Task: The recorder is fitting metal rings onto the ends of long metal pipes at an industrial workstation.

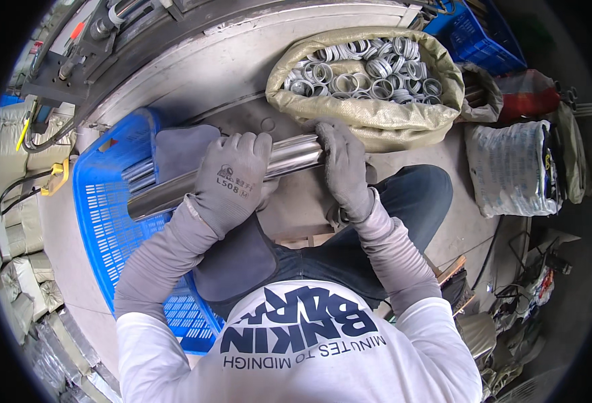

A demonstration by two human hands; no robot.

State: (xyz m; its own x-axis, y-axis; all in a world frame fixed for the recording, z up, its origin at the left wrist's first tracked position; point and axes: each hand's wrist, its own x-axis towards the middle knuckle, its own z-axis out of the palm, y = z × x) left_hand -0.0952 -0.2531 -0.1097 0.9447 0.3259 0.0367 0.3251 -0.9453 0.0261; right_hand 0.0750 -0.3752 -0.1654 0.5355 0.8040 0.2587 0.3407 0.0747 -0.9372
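A shiny metal tube (165, 193) lies at a slant across my lap, its far left end over the blue basket (101, 228). My left hand (237, 176), in a grey glove, is wrapped round its middle. Around the tube's right end my gloved right hand (343, 168) is closed, palm and fingers hiding that end. Whether it also holds a small part cannot be made out. Under the tube, a dark grey pad (235, 265) covers my left thigh and another dark pad (182, 144) hangs over the basket. More metal tubes (138, 176) lie inside the basket.
Ahead stands an open woven sack (370, 127) full of metal rings (346, 83). One loose ring (268, 124) lies on the floor before it. A white sack (511, 168) and a blue crate (474, 40) are at the right. Machinery (101, 33) runs along the upper left.
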